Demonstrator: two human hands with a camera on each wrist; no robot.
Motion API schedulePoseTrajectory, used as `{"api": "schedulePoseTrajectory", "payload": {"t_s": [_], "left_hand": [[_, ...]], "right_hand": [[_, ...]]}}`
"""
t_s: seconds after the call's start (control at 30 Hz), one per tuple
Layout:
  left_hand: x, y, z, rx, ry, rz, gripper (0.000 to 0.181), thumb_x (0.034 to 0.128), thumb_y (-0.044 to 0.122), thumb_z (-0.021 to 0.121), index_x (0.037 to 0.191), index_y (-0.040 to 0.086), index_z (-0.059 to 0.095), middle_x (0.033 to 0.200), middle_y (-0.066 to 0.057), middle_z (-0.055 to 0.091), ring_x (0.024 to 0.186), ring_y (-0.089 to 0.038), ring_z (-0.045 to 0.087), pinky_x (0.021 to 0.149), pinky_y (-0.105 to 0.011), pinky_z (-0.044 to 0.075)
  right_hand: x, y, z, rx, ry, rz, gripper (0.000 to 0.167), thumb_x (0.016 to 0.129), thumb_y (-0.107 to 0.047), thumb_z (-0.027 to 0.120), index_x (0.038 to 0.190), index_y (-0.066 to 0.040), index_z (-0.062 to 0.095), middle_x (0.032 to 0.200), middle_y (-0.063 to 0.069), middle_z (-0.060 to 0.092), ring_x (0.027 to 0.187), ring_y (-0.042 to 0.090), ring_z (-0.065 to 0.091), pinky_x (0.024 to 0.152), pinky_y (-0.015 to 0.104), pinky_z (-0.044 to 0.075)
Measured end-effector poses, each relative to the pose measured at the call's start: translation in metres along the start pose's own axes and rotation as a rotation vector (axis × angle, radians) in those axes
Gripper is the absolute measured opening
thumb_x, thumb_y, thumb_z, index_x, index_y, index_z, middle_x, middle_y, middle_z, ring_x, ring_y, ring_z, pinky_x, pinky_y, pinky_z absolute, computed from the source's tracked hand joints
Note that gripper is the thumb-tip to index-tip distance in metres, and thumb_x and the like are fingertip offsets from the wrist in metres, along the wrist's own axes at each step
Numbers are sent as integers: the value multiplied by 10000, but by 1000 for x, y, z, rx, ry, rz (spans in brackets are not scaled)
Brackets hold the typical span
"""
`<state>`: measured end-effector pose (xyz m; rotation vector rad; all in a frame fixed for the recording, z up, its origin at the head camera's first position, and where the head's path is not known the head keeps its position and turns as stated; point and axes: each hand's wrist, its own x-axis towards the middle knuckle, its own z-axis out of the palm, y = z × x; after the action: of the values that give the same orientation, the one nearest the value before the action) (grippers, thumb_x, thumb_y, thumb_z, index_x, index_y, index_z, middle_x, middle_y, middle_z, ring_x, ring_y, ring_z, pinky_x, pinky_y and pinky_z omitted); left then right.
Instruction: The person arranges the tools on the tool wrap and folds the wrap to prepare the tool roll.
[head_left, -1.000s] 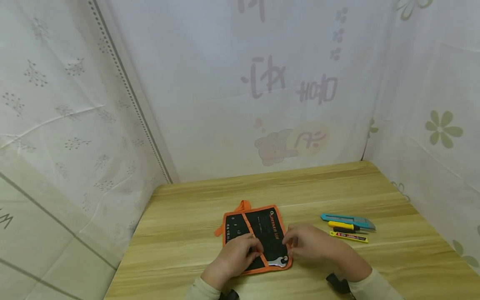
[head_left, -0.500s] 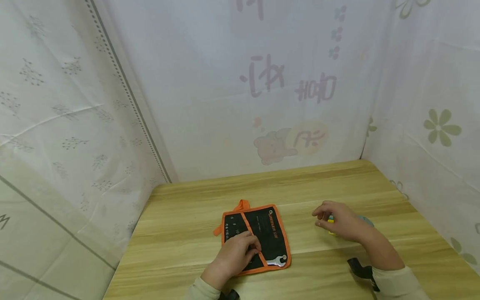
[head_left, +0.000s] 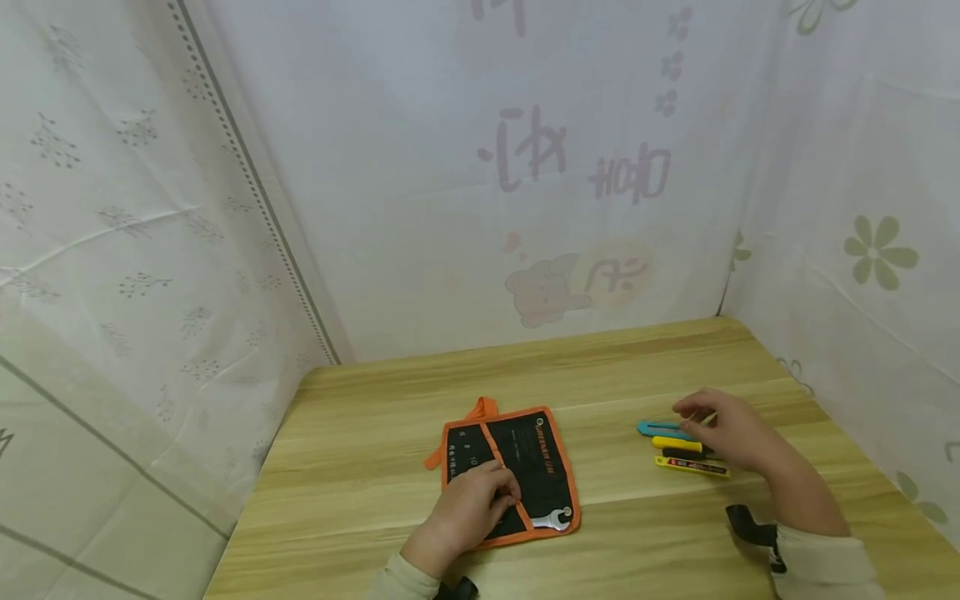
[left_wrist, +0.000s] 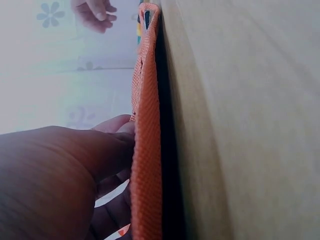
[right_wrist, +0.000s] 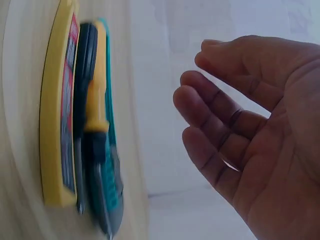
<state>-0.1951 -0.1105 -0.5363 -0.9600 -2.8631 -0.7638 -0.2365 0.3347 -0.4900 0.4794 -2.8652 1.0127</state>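
Observation:
A black tool pouch [head_left: 536, 475] with orange trim lies flat on the table, an open-end wrench [head_left: 553, 521] showing in its lower right corner. My left hand [head_left: 472, 500] pinches the diagonal orange edge of its pocket; in the left wrist view thumb and fingers meet behind the orange border [left_wrist: 147, 150]. Above the tools at right hovers my right hand [head_left: 738, 433], fingers loosely bent and holding nothing. Beneath it lie a teal utility knife [head_left: 654, 429], a yellow-handled screwdriver [right_wrist: 97, 95], a black-handled screwdriver [right_wrist: 86, 60] and a yellow blade case [right_wrist: 52, 130].
The wood-grain table [head_left: 375, 433] ends at printed curtains [head_left: 420, 250] on the back and sides. An orange strap [head_left: 483, 408] sticks out from the pouch's far left corner. Black mounts [head_left: 750, 527] sit at both wrists.
My right hand has left the pouch's right edge and travelled right to hover over the loose tools. My left hand keeps its place at the pouch.

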Motion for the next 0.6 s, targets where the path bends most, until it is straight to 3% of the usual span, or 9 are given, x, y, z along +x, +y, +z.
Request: {"api": "schedulePoseTrajectory", "payload": {"t_s": [0.37,0.6], "left_hand": [[-1,-1,-1,-2,3,2,123,960,184,795,945,281,720,920,180,571,790,41,556,712,-196,516],[0,0,-1,-5,-2,0,124,960,185,795,937,282,722,917,183,572,784,44,548,710,-197,514]], "right_hand": [[-7,42,-10,-54,-48,127,353,991,-150,737,1275,55,690,1220,214,692,1061,393,661,855,556,561],[-11,56,-9,-107,-57,102,311,957,-127,771,1207,53,727,1142,178,718,1036,397,677,866,572,557]]}}
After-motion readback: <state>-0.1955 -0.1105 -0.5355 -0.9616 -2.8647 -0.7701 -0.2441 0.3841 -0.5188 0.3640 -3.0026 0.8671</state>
